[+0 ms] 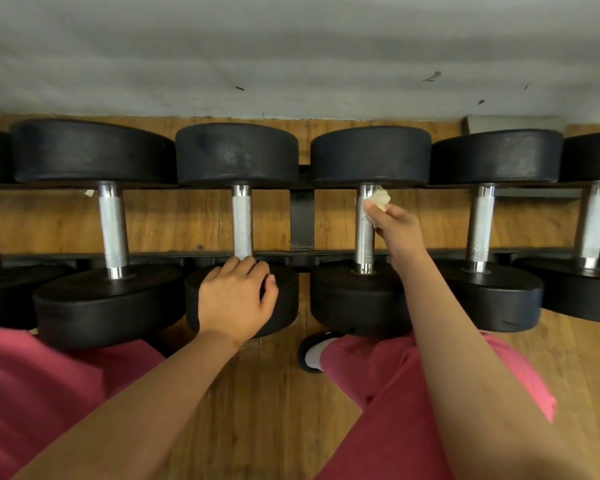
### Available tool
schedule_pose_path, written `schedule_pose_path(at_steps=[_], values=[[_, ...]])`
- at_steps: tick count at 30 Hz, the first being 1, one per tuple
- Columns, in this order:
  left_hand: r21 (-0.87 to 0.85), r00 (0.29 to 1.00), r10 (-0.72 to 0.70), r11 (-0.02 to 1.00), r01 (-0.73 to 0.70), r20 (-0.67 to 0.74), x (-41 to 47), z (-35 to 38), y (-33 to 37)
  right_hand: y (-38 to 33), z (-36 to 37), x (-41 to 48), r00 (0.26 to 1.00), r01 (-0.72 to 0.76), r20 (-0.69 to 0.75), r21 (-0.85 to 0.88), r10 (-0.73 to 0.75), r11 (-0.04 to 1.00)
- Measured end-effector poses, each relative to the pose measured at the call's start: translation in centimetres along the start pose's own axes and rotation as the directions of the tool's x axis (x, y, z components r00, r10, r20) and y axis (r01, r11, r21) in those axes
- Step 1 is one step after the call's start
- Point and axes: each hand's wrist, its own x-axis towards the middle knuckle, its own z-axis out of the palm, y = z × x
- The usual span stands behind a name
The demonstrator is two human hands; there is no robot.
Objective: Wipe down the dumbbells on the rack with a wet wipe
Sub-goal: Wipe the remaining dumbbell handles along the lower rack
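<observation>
Because a knurled bar only comes clean under pressure, the right hand (394,220) pinches the wet wipe (380,199) between thumb and fingertips and presses it against the steel handle (364,242) of the fourth dumbbell (361,299), counting from the nine o'clock edge of the view. That contact sits at about one o'clock from the centre of the view, high on the handle and just under the far head. My reading is that the bar is to be worked from twelve o'clock down towards six, with most of its length not yet covered.

The left hand (236,296) is curled over the near head of the third dumbbell (242,220), fingers hooked on the inner rim at the handle's foot and thumb against the side. This is probably a brace for the forward lean, not part of the cleaning. Both dumbbells lie across the two rails of the rack (302,216), handles running twelve to six, close beside their neighbours.

The wipe is a small crumpled wad, off-white to yellowish, and partly hidden in the fingers. Whether it is damp cannot be told. The handle is bright steel with smooth collars and a knurled middle. The rubber heads are matt black, and the third dumbbell's far head shows a pale scuffed patch.
</observation>
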Motion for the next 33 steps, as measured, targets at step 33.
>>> schedule_pose_path(at_steps=[33], values=[[0.0, 1.0, 0.009, 1.0, -0.009, 0.006, 0.0, -0.1, 0.0, 0.3, -2.7, -0.3, 0.982, 0.008, 0.178, -0.375, 0.063, 0.927]])
